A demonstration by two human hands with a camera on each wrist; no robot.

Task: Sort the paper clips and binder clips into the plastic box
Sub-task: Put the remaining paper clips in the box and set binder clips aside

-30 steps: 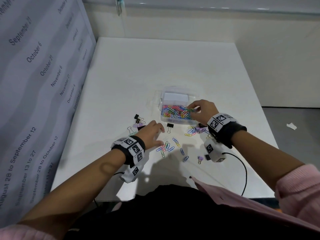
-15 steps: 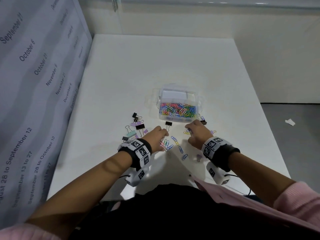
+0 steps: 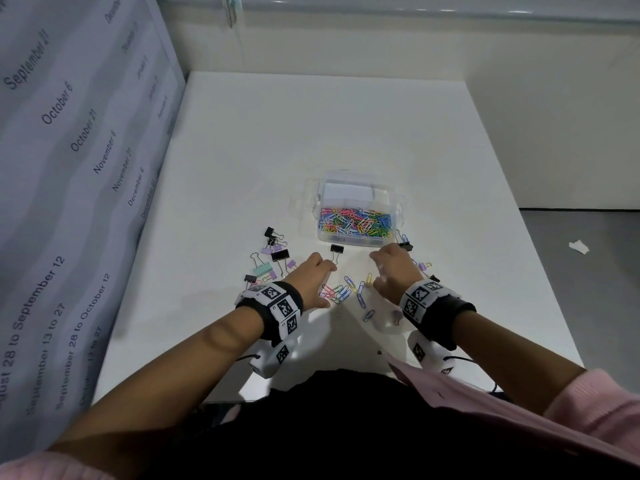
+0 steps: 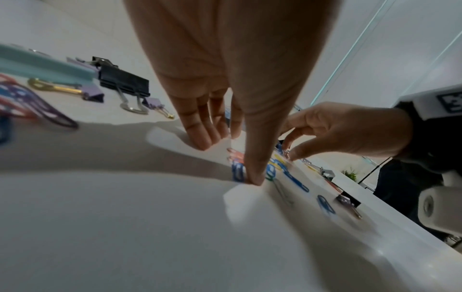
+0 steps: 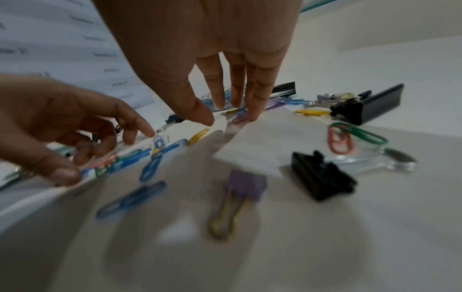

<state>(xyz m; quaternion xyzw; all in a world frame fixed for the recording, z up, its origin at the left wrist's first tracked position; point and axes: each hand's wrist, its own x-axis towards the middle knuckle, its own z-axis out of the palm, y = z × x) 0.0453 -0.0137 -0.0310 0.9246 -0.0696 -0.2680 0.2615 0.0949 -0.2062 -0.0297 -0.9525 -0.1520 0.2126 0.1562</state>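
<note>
The clear plastic box (image 3: 394, 216) stands mid-table, its near compartment full of coloured paper clips (image 3: 356, 221). Several loose paper clips (image 3: 349, 289) lie in front of it, between my hands. My left hand (image 3: 318, 278) lies flat over their left side; in the left wrist view its thumb tip (image 4: 253, 178) presses the table beside a blue clip (image 4: 237, 172). My right hand (image 3: 377, 271) reaches down with spread fingers; its fingertips (image 5: 252, 115) touch a purple clip and hold nothing. Binder clips (image 3: 277, 254) lie left of my left hand, and a black binder clip (image 3: 336, 249) sits in front of the box.
More binder clips (image 3: 405, 244) lie right of the box, and a purple one (image 5: 243, 186) and a black one (image 5: 322, 175) sit under my right wrist. A printed calendar wall (image 3: 69, 168) borders the table's left side. A paper scrap (image 3: 579, 245) lies on the floor.
My right hand has come back from the box to the loose clips on the table. The left hand slid a little forward over the clip pile.
</note>
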